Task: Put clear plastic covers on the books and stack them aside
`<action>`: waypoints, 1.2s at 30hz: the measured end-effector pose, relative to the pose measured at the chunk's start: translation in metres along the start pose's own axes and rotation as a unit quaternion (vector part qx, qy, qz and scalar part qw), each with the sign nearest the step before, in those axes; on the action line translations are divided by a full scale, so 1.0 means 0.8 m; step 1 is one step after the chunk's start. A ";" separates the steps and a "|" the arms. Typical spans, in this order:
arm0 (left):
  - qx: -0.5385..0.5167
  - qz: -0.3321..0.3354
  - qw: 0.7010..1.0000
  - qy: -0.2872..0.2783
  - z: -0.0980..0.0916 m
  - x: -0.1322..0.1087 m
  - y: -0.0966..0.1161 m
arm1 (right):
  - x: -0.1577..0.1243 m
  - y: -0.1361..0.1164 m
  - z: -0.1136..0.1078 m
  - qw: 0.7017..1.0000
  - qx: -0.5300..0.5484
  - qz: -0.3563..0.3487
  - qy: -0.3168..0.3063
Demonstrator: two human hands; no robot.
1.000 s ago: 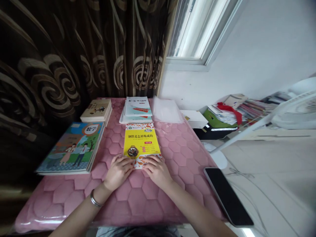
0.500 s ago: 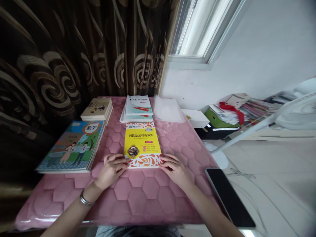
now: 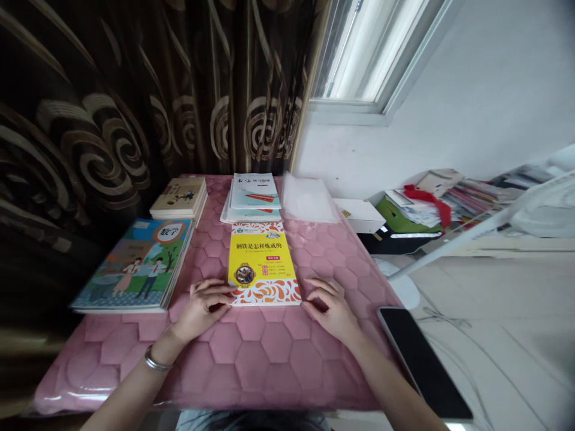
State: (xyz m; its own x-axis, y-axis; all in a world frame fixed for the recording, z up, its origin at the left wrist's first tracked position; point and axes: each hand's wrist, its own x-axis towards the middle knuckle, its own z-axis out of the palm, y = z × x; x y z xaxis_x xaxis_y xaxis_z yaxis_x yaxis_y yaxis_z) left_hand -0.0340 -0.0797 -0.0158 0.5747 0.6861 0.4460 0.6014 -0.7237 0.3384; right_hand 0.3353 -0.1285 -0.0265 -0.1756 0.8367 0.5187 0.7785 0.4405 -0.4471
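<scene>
A yellow paperback book (image 3: 260, 260) with orange-and-white patterned bands lies flat in front of me on the pink table cover. Its lower left corner is held by my left hand (image 3: 209, 306), fingertips over the cover's edge and thumb low at the side. My right hand (image 3: 330, 308) rests just beyond the lower right corner. Its fingers are apart, the upper ones off the book, and the thumb is close to the corner; whether it touches, I cannot tell.
Left stands a stack of math textbooks (image 3: 135, 263), with smaller beige books (image 3: 178, 196) behind. Calligraphy workbooks (image 3: 255, 194) lie just past the yellow book, beside a translucent plastic sheet (image 3: 309, 200). A dark tablet-like device (image 3: 422, 359) sits at the right edge. A white fan (image 3: 404, 278) stands beyond.
My right hand's fingers have come off the yellow book's right edge and spread slightly outward. The left hand keeps its place at the book's left corner. The view has shifted a little.
</scene>
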 end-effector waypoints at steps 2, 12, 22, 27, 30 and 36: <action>0.001 -0.010 1.000 0.001 -0.001 0.001 0.005 | 0.004 -0.012 -0.003 1.000 0.004 0.006 -0.006; -0.009 -0.030 0.998 -0.056 0.029 0.041 0.048 | 0.047 -0.109 0.073 0.996 -0.017 -0.081 -0.041; -0.035 0.009 0.998 -0.045 0.012 0.025 0.016 | 0.032 -0.068 0.059 0.995 -0.026 -0.095 -0.012; -0.036 0.014 0.998 -0.041 -0.004 0.009 -0.002 | 0.013 -0.025 0.033 0.998 -0.005 -0.064 -0.009; -0.037 0.003 0.998 -0.044 -0.004 0.005 -0.005 | 0.008 -0.012 0.025 0.999 0.026 -0.033 -0.018; -0.052 -0.006 0.997 -0.054 -0.001 0.006 -0.006 | 0.006 -0.001 0.018 0.996 0.063 0.007 -0.061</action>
State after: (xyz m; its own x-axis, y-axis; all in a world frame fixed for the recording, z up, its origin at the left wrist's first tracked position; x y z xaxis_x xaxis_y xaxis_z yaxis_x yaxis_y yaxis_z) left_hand -0.0349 -0.0732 -0.0146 0.6272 0.6950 0.3516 0.5513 -0.7150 0.4299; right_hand 0.3250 -0.1199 -0.0343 -0.2423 0.8734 0.4225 0.7014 0.4586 -0.5456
